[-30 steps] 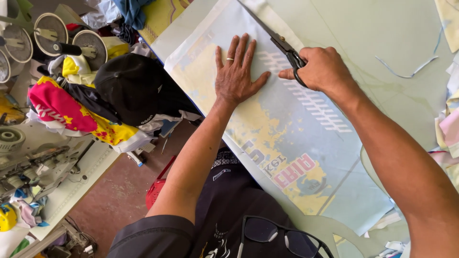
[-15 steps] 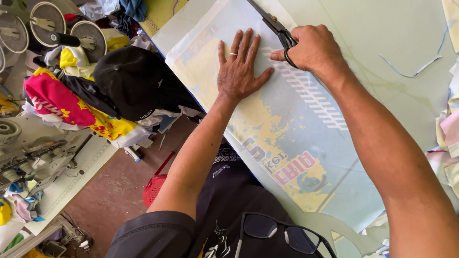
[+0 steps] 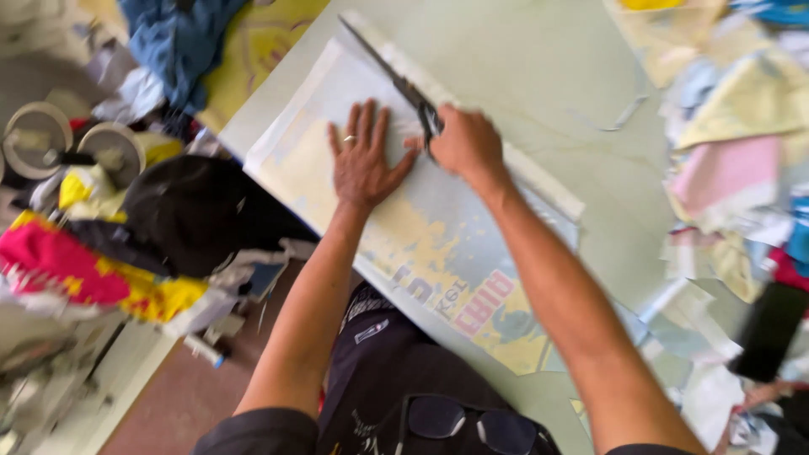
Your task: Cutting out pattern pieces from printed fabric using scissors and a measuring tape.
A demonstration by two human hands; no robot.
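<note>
A large printed sheet (image 3: 438, 244) with yellow, blue and pink patches lies on a pale green table (image 3: 556, 93). My left hand (image 3: 362, 160) presses flat on the sheet, fingers spread, a ring on one finger. My right hand (image 3: 465, 145) is closed around the handles of black scissors (image 3: 396, 76). Their long blades point up and to the left along the sheet's far edge. A narrow strip of the sheet (image 3: 531, 173) runs along that edge behind my right hand.
Paper offcuts in pink, yellow and white (image 3: 742, 168) pile up at the right. A dark flat object (image 3: 768, 333) lies near them. Left of the table sit a black cap (image 3: 190, 211), colourful fabric (image 3: 76, 270), tape rolls (image 3: 76, 143) and blue cloth (image 3: 181, 42).
My right hand has slid the scissors farther up along the sheet's far edge. My left hand has stayed flat on the sheet. The view has shifted and blurred.
</note>
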